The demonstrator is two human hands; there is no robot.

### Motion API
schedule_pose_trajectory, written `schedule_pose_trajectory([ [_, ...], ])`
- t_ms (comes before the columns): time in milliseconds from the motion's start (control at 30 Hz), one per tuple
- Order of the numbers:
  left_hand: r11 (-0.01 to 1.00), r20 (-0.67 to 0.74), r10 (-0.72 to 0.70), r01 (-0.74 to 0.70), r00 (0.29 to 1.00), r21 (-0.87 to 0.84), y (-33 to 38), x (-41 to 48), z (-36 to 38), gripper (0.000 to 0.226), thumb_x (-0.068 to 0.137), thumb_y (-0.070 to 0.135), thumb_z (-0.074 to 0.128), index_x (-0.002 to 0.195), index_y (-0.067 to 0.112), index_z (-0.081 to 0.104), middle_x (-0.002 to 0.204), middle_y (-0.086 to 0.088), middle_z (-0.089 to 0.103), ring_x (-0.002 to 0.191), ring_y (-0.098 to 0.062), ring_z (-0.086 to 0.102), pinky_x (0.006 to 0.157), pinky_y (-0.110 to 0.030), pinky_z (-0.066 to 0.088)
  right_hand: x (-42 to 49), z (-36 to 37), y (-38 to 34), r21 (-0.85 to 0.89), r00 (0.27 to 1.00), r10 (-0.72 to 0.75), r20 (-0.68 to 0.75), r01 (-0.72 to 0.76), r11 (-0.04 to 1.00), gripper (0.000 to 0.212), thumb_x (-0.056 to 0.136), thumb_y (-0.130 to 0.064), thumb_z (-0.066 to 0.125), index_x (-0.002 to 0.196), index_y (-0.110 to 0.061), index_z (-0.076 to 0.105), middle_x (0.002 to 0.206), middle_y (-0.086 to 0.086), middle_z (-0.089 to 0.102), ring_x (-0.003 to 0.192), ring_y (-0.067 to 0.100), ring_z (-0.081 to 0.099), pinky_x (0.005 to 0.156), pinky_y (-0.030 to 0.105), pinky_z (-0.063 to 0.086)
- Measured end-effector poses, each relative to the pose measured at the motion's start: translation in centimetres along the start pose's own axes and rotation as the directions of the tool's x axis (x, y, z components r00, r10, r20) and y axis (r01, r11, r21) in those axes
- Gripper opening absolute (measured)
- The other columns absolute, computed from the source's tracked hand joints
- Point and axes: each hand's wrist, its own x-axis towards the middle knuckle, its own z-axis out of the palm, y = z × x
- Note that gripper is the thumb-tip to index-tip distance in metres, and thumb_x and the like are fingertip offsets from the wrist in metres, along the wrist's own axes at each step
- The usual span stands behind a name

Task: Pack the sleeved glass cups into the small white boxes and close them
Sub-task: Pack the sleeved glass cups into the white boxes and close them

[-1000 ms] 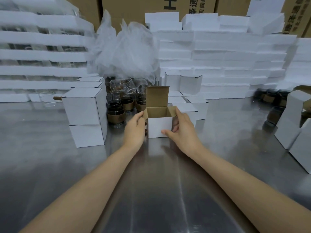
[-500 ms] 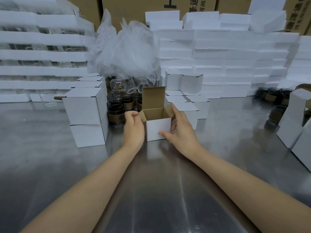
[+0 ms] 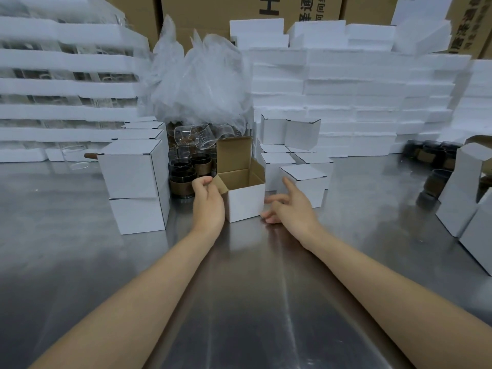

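Left grip point(image 3: 209, 201): lightly clenched on the open box point(image 3: 245, 205), with thumb and curled fingers pinching the brown side flap point(image 3: 218, 183) at the box's left top edge.
Right grip point(image 3: 291, 207): released, with fingers spread and loose, just right of the box's lower right corner. Blur hides whether a fingertip touches the wall.
Head view, open box: it stands upright on the desk point(image 3: 239, 302) between the two grips. Its lid flap point(image 3: 233, 153) stands up on the far side, and no cup shows inside.
Head view, sleeved cups point(image 3: 187, 179): dark glass with brown bands, clustered together just beyond the left grip. They sit beside the stacked closed boxes point(image 3: 133, 169) to that grip's left, and none is in the box yet.
Beyond the cups: clear glasses point(image 3: 191, 137) lie under a crumpled plastic bag point(image 3: 199, 83).
Beyond the right grip: a closed box point(image 3: 303, 179) sits just past the fingers, with foam slabs point(image 3: 346, 89) piled well behind.
Handling, cup: probably heavier than the box, rigid and fragile. Bare glass looks slippery, so the sleeve band is the better hold, with fingers wrapped round it and the cup lowered straight in.
Handling, box: light, thin corrugated card that is likely to slide on the shiny metal desk and dent under a squeeze. Steady it by a wall or flap, fold the side flaps first, then press the lid down by its front edge.
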Motion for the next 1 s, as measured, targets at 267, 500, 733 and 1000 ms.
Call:
schedule_pose_trajectory([
  [267, 1.0, 0.018, 0.013, -0.013, 1.0, 0.024, -0.3, 0.2, 0.0, 0.018, 0.102, 0.022, 0.03, 0.114, 0.023, 0.043, 0.09, 0.013, 0.05, 0.084, -0.01, 0.048, 0.067, -0.03, 0.035, 1.8, -4.3, 0.5, -0.725, 0.865, -0.439, -0.245, 0.137, 0.675, 0.057, 0.077, -0.027, 0.068, 0.131, -0.031, 0.05, 0.152, 0.006, 0.016, 0.14, 0.029, 0.022, 0.111, 0.045, 0.017],
  [500, 0.999, 0.084, 0.025, -0.027, 0.996, 0.022, -0.3, 0.1, 0.1, 0.022, 0.102, 0.022, 0.035, 0.121, 0.019, 0.046, 0.103, 0.004, 0.057, 0.099, -0.017, 0.053, 0.084, -0.033, 0.04, 2.6, -4.0, 0.8, -0.593, 0.877, -0.177, -0.446, -0.141, 0.793, 0.059, 0.076, -0.039, 0.063, 0.126, -0.025, 0.035, 0.138, 0.006, 0.017, 0.122, 0.034, 0.032, 0.096, 0.046, 0.032],
  [733, 0.984, 0.21, 0.149, -0.167, 0.966, 0.069, -0.4, -0.4, 0.0, 0.036, 0.105, 0.03, 0.034, 0.137, 0.015, 0.042, 0.124, 0.004, 0.054, 0.116, -0.013, 0.051, 0.1, -0.028, 0.038, 2.5, -6.1, 1.1, -0.606, 0.879, -0.234, -0.415, -0.076, 0.792, 0.071, 0.092, -0.034, 0.059, 0.15, -0.018, 0.02, 0.151, 0.015, 0.012, 0.138, 0.035, 0.017, 0.11, 0.051, 0.026],
  [1000, 0.96, 0.216, 0.238, -0.263, 0.947, 0.093, -0.8, -0.1, 0.0, 0.032, 0.103, 0.027, 0.043, 0.127, 0.013, 0.055, 0.12, 0.002, 0.06, 0.113, -0.015, 0.057, 0.09, -0.021, 0.041, 0.2, -1.6, -0.5, -0.637, 0.768, -0.601, 0.221, 0.58, 0.508, 0.049, 0.099, -0.031, 0.05, 0.145, -0.018, 0.041, 0.154, -0.005, 0.031, 0.143, 0.001, 0.018, 0.112, 0.018, 0.02],
])
